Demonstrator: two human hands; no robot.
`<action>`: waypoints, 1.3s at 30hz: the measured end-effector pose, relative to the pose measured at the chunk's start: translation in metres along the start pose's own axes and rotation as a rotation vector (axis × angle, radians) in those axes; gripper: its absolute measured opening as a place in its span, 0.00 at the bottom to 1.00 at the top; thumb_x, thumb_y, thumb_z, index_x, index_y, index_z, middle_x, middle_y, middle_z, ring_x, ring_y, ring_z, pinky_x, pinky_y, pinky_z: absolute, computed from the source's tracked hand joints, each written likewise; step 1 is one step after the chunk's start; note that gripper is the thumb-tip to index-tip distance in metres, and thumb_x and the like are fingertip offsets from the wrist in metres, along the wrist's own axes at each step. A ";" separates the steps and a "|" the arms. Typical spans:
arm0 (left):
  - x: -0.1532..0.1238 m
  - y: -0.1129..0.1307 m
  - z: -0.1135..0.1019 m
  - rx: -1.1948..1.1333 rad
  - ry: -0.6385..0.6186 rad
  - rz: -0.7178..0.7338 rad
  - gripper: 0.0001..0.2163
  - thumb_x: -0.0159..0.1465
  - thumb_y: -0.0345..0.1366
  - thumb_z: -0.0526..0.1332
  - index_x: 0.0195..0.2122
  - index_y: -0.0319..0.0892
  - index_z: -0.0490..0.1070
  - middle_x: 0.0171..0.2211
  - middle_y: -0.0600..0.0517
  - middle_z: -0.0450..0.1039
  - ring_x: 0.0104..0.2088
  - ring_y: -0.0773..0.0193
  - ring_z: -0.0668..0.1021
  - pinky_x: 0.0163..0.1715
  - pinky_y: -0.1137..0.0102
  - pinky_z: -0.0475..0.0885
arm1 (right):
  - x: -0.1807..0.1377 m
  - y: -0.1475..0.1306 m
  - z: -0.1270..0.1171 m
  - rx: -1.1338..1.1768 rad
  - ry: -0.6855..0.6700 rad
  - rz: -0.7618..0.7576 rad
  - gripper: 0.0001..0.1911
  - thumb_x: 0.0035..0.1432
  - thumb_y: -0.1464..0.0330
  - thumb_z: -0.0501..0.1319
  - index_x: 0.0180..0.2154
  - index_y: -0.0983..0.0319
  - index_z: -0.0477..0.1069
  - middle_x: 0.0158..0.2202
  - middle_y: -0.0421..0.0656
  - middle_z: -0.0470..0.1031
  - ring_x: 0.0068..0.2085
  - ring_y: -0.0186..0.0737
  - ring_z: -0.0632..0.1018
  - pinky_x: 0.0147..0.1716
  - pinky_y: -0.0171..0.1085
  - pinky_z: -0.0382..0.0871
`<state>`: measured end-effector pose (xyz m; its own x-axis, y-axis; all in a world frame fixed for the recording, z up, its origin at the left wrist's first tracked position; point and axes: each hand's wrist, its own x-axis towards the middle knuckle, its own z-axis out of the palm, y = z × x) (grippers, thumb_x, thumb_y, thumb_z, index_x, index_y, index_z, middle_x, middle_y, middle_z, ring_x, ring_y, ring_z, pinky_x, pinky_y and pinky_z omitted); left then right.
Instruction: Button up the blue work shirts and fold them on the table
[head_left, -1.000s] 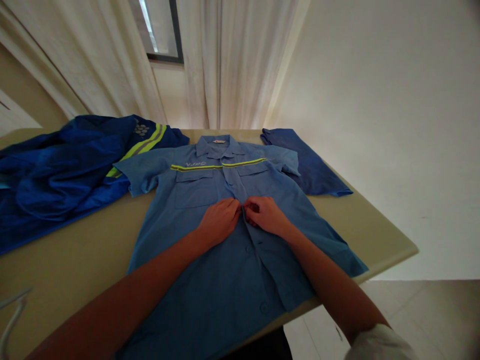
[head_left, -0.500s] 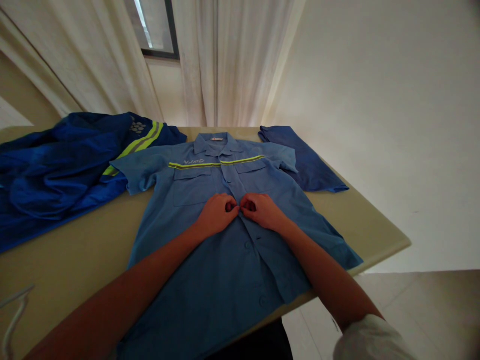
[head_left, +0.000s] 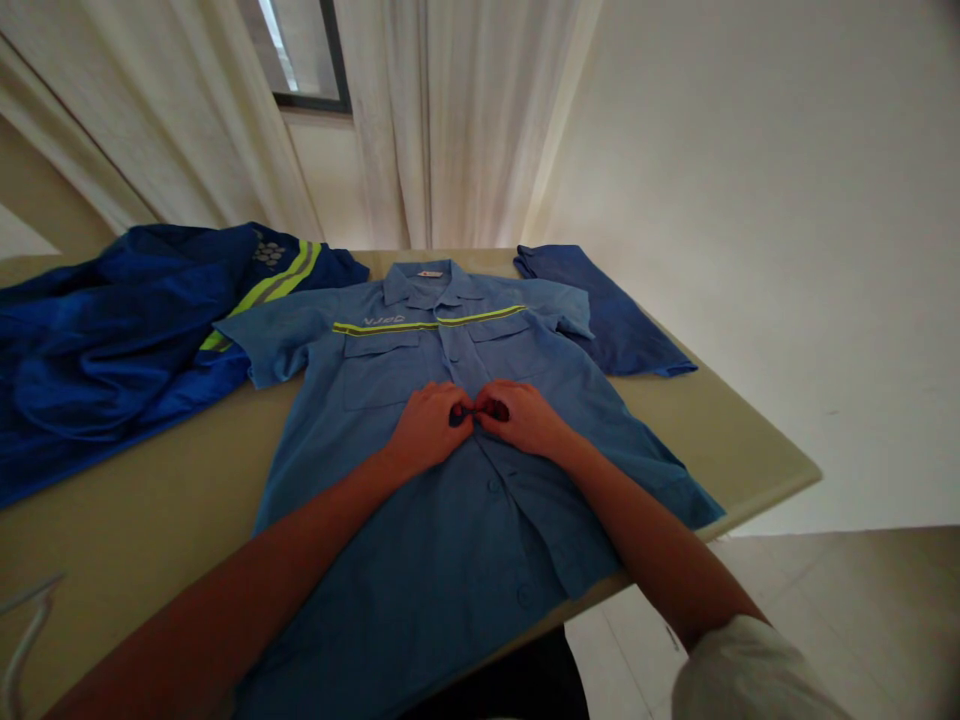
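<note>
A light blue short-sleeved work shirt [head_left: 420, 560] with a yellow reflective chest stripe lies face up on the beige table [head_left: 135, 500], collar away from me. My left hand [head_left: 427, 428] and my right hand [head_left: 521, 415] meet at the shirt's front placket, just below the chest pockets. Both hands are closed, fingertips pinching the placket edges together at a button. Further buttons run down the placket toward me.
A dark blue garment with reflective stripes [head_left: 127, 330] is heaped on the table's left. A folded dark blue cloth [head_left: 607, 320] lies at the far right. The table's right edge [head_left: 780, 480] drops to a tiled floor. White curtains hang behind. A wire hanger [head_left: 22, 630] shows at lower left.
Both hands stay at the same spot on the placket; the fingers have shifted slightly, gathering the fabric edges closer. The view has drifted a little.
</note>
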<state>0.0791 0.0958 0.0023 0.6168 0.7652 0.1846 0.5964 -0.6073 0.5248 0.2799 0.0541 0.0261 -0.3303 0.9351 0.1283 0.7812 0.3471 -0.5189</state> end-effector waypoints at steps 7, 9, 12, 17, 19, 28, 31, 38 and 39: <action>0.004 -0.003 -0.007 -0.026 -0.044 -0.018 0.09 0.65 0.40 0.62 0.36 0.46 0.82 0.31 0.52 0.79 0.35 0.58 0.76 0.42 0.61 0.70 | 0.003 0.000 0.003 0.059 0.071 -0.004 0.02 0.64 0.73 0.64 0.38 0.61 0.75 0.36 0.41 0.75 0.33 0.35 0.72 0.35 0.34 0.62; 0.004 -0.001 -0.007 0.007 -0.035 -0.017 0.08 0.65 0.39 0.63 0.37 0.46 0.82 0.31 0.51 0.79 0.36 0.56 0.76 0.42 0.61 0.69 | 0.005 0.000 0.002 0.087 0.119 0.015 0.02 0.63 0.73 0.64 0.37 0.61 0.75 0.35 0.40 0.75 0.34 0.35 0.73 0.36 0.34 0.63; 0.003 0.002 -0.006 0.022 -0.039 -0.035 0.06 0.64 0.38 0.64 0.37 0.45 0.80 0.31 0.51 0.79 0.37 0.56 0.77 0.42 0.61 0.69 | 0.007 0.001 0.002 0.091 0.110 0.041 0.02 0.63 0.73 0.64 0.36 0.61 0.75 0.35 0.41 0.76 0.33 0.35 0.73 0.36 0.34 0.64; 0.005 -0.001 -0.007 -0.078 -0.053 -0.041 0.05 0.64 0.37 0.64 0.35 0.44 0.79 0.30 0.53 0.77 0.35 0.59 0.77 0.38 0.64 0.67 | 0.004 0.003 0.002 0.137 0.036 0.033 0.04 0.60 0.74 0.68 0.38 0.62 0.77 0.34 0.40 0.76 0.32 0.34 0.73 0.35 0.33 0.63; 0.006 -0.004 -0.007 -0.130 -0.039 -0.024 0.05 0.63 0.36 0.64 0.34 0.44 0.79 0.30 0.53 0.76 0.33 0.61 0.76 0.36 0.66 0.66 | 0.003 0.003 0.001 0.137 0.030 0.019 0.04 0.60 0.74 0.68 0.38 0.63 0.77 0.34 0.40 0.76 0.32 0.33 0.73 0.35 0.33 0.63; 0.004 -0.003 -0.009 -0.103 -0.016 0.008 0.06 0.64 0.38 0.63 0.35 0.43 0.78 0.31 0.52 0.75 0.32 0.61 0.75 0.35 0.66 0.66 | 0.001 0.007 0.003 -0.065 -0.020 -0.061 0.04 0.66 0.71 0.62 0.43 0.61 0.73 0.40 0.43 0.74 0.37 0.38 0.73 0.39 0.35 0.63; 0.004 0.000 -0.008 -0.052 -0.022 0.003 0.05 0.64 0.39 0.63 0.37 0.44 0.76 0.32 0.52 0.76 0.34 0.59 0.76 0.36 0.64 0.67 | 0.002 0.007 0.007 -0.066 0.004 -0.082 0.04 0.68 0.71 0.59 0.44 0.61 0.71 0.42 0.45 0.73 0.39 0.39 0.73 0.41 0.36 0.64; 0.006 0.005 -0.006 -0.084 -0.001 -0.120 0.05 0.62 0.38 0.65 0.38 0.44 0.75 0.34 0.52 0.78 0.38 0.57 0.78 0.39 0.63 0.68 | 0.007 0.004 0.008 -0.019 0.031 -0.092 0.03 0.69 0.70 0.57 0.43 0.61 0.69 0.42 0.45 0.72 0.40 0.40 0.73 0.41 0.37 0.65; 0.007 0.004 -0.007 -0.121 -0.002 -0.129 0.06 0.63 0.39 0.65 0.38 0.44 0.75 0.34 0.52 0.78 0.37 0.58 0.78 0.38 0.63 0.68 | 0.007 0.004 0.008 0.000 0.049 -0.090 0.03 0.68 0.70 0.57 0.43 0.60 0.69 0.42 0.45 0.72 0.40 0.40 0.73 0.41 0.37 0.65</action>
<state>0.0825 0.0996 0.0114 0.5400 0.8347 0.1076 0.6045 -0.4736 0.6405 0.2767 0.0618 0.0184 -0.3727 0.9027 0.2151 0.7494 0.4295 -0.5039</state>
